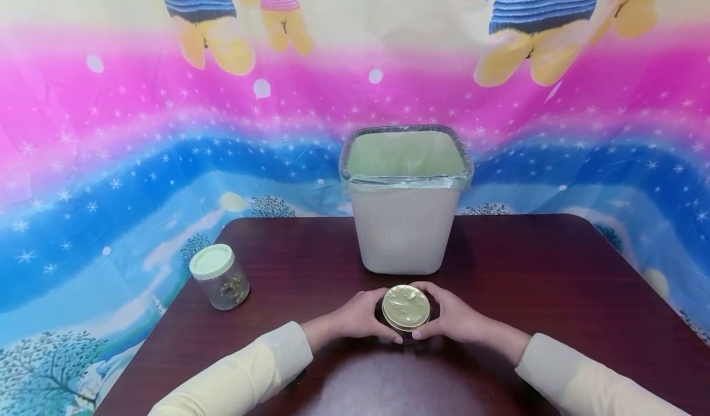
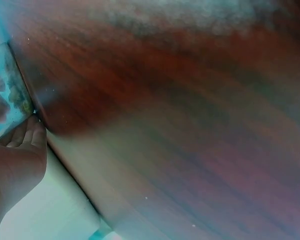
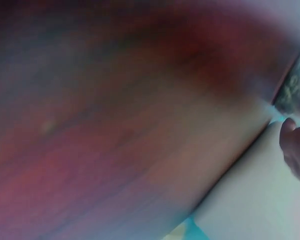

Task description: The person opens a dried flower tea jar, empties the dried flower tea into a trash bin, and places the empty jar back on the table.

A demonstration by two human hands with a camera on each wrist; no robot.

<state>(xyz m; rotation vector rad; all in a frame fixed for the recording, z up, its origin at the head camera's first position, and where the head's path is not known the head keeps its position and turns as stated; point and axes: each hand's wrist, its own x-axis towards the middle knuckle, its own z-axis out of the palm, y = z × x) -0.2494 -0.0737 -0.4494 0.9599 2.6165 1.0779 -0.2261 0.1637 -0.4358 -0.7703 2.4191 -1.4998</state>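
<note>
Head view: grips a gold-topped jar (image 1: 407,307) between left hand (image 1: 363,314) and right hand (image 1: 457,315), with fingers and thumbs curved round opposite sides, just in front of the bin (image 1: 402,231) on the table (image 1: 288,249), well apart from a green-lidded jar (image 1: 220,278). Left wrist view: catches the gripped jar at the left edge, by the fingertips. Right wrist view: catches it cut off at the right edge, just beyond blurred fingers; cannot tell contact there.

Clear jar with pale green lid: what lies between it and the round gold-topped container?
Head view: bare dark red wooden tabletop, then the left hand.
</note>
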